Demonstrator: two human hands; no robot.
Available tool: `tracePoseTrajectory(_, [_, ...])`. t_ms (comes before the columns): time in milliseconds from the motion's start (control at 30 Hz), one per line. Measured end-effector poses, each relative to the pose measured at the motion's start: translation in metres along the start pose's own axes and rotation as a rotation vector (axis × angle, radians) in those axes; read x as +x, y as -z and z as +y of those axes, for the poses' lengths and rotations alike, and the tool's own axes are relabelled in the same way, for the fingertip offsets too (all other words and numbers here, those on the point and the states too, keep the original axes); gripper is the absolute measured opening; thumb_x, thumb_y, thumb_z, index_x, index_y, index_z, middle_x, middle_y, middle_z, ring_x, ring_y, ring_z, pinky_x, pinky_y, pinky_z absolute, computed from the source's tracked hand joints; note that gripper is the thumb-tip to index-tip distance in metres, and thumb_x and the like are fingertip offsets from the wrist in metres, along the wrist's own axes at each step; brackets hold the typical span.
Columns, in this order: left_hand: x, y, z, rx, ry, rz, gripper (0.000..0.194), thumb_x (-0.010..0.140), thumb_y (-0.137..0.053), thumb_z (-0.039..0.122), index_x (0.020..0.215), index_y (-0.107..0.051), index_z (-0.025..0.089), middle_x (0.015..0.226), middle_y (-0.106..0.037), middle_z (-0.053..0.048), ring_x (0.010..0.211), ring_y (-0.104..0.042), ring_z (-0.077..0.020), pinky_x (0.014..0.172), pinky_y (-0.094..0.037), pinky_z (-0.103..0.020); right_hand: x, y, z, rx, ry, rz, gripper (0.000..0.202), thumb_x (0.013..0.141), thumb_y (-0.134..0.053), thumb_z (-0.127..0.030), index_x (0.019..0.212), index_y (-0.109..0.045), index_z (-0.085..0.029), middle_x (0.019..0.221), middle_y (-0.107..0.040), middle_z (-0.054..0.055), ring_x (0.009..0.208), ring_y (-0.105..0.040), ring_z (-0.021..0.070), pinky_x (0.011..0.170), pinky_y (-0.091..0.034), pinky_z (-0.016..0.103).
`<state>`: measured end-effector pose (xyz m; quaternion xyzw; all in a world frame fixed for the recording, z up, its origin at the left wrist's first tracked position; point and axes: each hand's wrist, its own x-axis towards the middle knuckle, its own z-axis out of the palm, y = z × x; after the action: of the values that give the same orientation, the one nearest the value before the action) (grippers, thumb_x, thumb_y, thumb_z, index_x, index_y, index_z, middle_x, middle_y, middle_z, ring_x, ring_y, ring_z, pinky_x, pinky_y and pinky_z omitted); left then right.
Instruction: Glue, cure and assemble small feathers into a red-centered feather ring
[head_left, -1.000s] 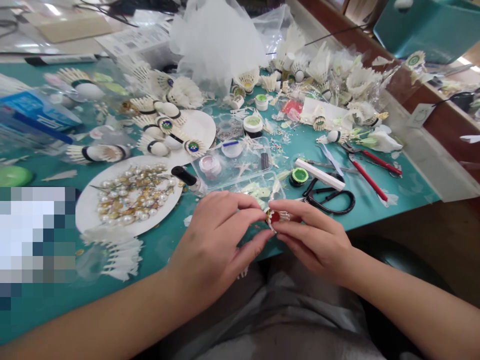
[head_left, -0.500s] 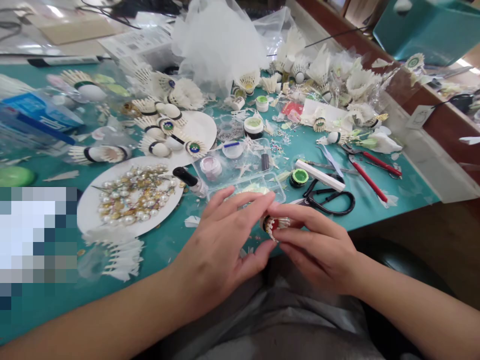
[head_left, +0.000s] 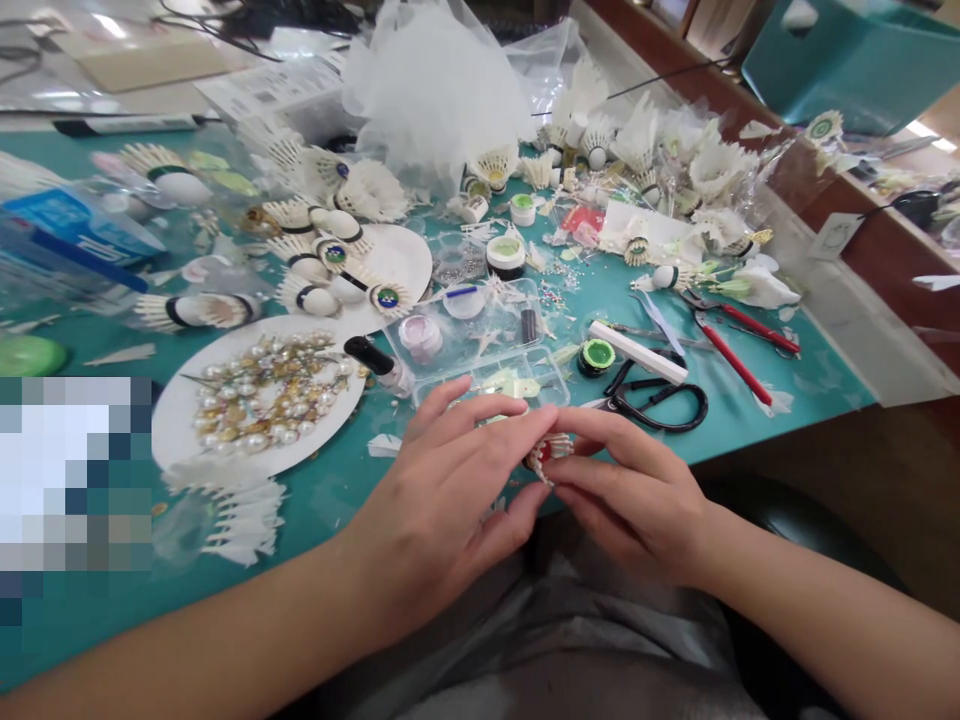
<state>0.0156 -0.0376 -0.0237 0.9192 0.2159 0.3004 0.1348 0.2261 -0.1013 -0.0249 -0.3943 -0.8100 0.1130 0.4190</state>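
Between my two hands, above my lap at the table's front edge, is a trimmed shuttlecock (head_left: 556, 447) with short white quills and a red inside. My left hand (head_left: 457, 480) grips it from the left, its fingers covering the cork end. From the right, the fingertips of my right hand (head_left: 637, 490) pinch the quills. Just beyond the hands lies a clear plastic box (head_left: 480, 320) with its lid up. Black-handled scissors (head_left: 660, 403) rest to the right, beside an open pot of green paint (head_left: 597, 355) and a white stick (head_left: 637, 352).
At left stands a white plate (head_left: 176, 400) heaped with pearl and gold beads. Cut shuttlecocks (head_left: 337, 250) crowd the middle left. Red-handled pliers (head_left: 731, 355) lie near the right edge. A white netting bundle (head_left: 435, 90) and a teal bin (head_left: 847, 65) are at the back.
My left fingertips have slid slightly over the shuttlecock, hiding more of its dark band and cork end. Both hands still hold it in nearly the same spot.
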Motion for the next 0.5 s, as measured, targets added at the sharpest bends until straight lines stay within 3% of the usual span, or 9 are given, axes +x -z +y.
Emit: tracePoseTrajectory(500, [0.0012, -0.0006, 0.001, -0.021, -0.03, 0.033, 0.044, 0.096, -0.058, 0.013, 0.139, -0.049, 0.011, 0.113, -0.076, -0.009, 0.113, -0.067, -0.0241, 0.115, -0.041, -0.047, -0.0008, -0.0012, 0.0027, 0.0, 0.0, 0.004, 0.025, 0.094, -0.057, -0.006, 0.116, -0.067, -0.014, 0.131, -0.065, 0.019, 0.109, -0.068, 0.0183, 0.087, -0.062, 0.029])
